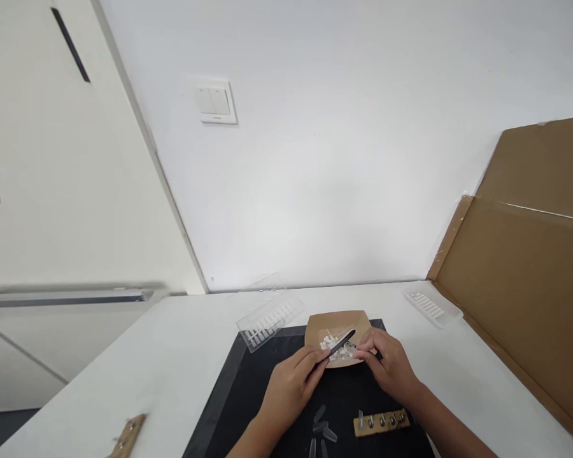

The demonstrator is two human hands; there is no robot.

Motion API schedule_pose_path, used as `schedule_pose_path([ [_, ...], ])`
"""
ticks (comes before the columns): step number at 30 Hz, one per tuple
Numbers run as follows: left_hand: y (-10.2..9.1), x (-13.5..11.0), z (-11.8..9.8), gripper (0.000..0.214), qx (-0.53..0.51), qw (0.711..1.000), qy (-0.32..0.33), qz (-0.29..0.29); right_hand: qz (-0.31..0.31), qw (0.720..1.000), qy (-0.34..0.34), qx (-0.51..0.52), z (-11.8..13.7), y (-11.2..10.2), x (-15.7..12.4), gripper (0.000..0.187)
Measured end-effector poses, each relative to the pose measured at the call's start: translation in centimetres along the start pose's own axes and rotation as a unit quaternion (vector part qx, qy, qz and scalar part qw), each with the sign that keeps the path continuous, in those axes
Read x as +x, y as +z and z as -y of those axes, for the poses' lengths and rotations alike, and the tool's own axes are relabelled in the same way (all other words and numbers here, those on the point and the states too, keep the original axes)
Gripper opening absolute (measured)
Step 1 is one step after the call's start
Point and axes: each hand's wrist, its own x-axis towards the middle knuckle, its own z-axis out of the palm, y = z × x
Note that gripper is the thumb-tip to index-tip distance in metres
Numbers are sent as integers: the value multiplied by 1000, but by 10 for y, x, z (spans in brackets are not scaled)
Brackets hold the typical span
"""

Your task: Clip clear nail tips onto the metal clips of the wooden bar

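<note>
One black stick point(344, 341) slants over white bits point(325, 344) in the brown tray point(338, 319), its lower end grasped by the fingers of the person's left hand point(293, 376). The right hand point(386, 359) bends its fingers in at the tray's right side; whether they grasp anything, one cannot tell. The tray sits on a black mat point(253, 388), with clear slips point(320, 427) and a studded strip point(381, 424) nearer the person. A clear box point(267, 323) overlaps the mat's far left corner. Cardboard point(525, 267) stands right on the white worktop point(181, 356).
</note>
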Motion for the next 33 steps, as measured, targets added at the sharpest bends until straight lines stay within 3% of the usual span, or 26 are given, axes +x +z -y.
schedule_pose_path([
  [5, 5, 1, -4, 22, -68, 997, 2, -20, -84, 995, -5, -51, -5, 6, 0, 35],
  [8, 10, -1, -3, 20, -76, 997, -3, -27, -101, 993, -1, -63, -6, 10, 2, 37],
  [15, 18, -5, -1, 23, -29, 998, -53, -24, -68, 993, 2, -95, -10, 18, 3, 35],
  [25, 18, -1, -18, 25, -63, 993, -98, 0, -49, 996, 44, -64, -5, 16, 7, 27],
  [33, 17, 3, -27, 20, -42, 995, -83, -24, -43, 992, 46, -106, -9, 21, 10, 23],
])
